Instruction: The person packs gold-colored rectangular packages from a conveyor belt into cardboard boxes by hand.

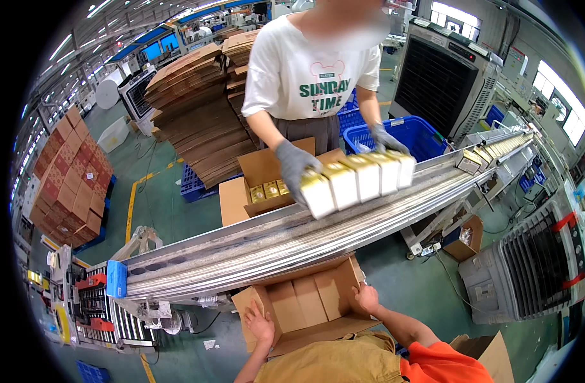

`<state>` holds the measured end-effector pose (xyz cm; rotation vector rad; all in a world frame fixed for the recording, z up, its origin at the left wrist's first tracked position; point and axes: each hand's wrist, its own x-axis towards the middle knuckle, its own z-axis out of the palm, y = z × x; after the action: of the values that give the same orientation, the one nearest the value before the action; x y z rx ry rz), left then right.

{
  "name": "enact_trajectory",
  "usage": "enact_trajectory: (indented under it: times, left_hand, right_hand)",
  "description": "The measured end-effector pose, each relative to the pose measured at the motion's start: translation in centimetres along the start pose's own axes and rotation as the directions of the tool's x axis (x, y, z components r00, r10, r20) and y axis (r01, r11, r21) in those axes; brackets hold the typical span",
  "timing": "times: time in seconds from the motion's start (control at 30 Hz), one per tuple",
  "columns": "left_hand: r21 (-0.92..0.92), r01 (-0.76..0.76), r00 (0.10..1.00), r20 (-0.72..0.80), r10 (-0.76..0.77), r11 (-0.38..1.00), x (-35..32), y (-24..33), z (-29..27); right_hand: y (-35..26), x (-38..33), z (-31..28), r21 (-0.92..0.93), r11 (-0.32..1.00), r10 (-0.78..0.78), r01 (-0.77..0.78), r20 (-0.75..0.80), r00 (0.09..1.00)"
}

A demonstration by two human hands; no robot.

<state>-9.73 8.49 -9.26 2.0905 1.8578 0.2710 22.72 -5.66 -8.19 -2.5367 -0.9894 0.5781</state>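
Note:
An open brown cardboard box (299, 303) stands right in front of me, below the conveyor's near edge, with its flaps folded outward and its bare bottom panels showing. My left hand (259, 323) lies on the left flap, fingers spread. At the right wall, my right hand (367, 297) grips the box's edge with bent fingers. Across the conveyor (196, 265), a co-worker in grey gloves squeezes a row of several white and gold small cartons (359, 179) between two hands, tilted above the belt.
Beside the co-worker, another cardboard box (235, 201) holds gold-topped cartons, near a blue crate (420, 131). More small cartons (496, 150) line the conveyor's far right end. Flattened cardboard (190, 108) is stacked behind. An air cooler (522, 255) stands at my right.

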Motion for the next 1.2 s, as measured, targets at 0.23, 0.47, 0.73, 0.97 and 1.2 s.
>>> enact_trajectory:
  times: [0.23,0.47,0.73,0.97,1.2]
  left_hand:
    - [0.006,-0.025,0.999,-0.042,0.025,1.000,0.0,-0.8,0.7]
    - [0.061,-0.017,0.998,-0.053,0.020,0.998,0.0,-0.6,1.1]
    - [0.021,0.006,1.000,-0.020,-0.005,1.000,0.0,-0.7,0.7]
    - [0.013,-0.034,0.998,-0.044,0.035,0.999,0.2,-0.4,0.6]
    - [0.072,-0.076,0.994,-0.071,0.081,0.995,0.2,-1.0,0.7]
  right_hand:
    - [0.1,0.3,0.5,0.001,1.000,0.006,-0.006,-0.013,1.000]
    - [0.4,0.3,0.6,-0.013,1.000,0.000,-0.001,-0.028,1.000]
    - [0.4,0.2,0.9,-0.018,1.000,0.000,0.000,-0.012,1.000]
    - [0.3,-0.1,0.3,-0.012,1.000,0.007,-0.007,-0.001,1.000]
    - [0.6,0.1,0.5,0.020,1.000,-0.002,0.001,0.048,0.999]
